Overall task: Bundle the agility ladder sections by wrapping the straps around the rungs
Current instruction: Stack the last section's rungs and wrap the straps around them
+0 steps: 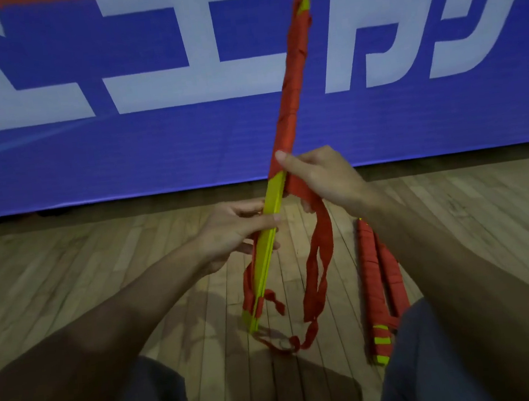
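Flat yellow rungs, stacked like thin slats, are held tilted above the floor, their upper length wound in crinkled red strap. The left hand clamps the bare yellow below the wrap. The right hand pinches the strap at the wrap's edge. Loose webbing droops beneath the rungs to the plank floor. Right of the rungs lie wrapped bundles; behind them stands a blue banner.
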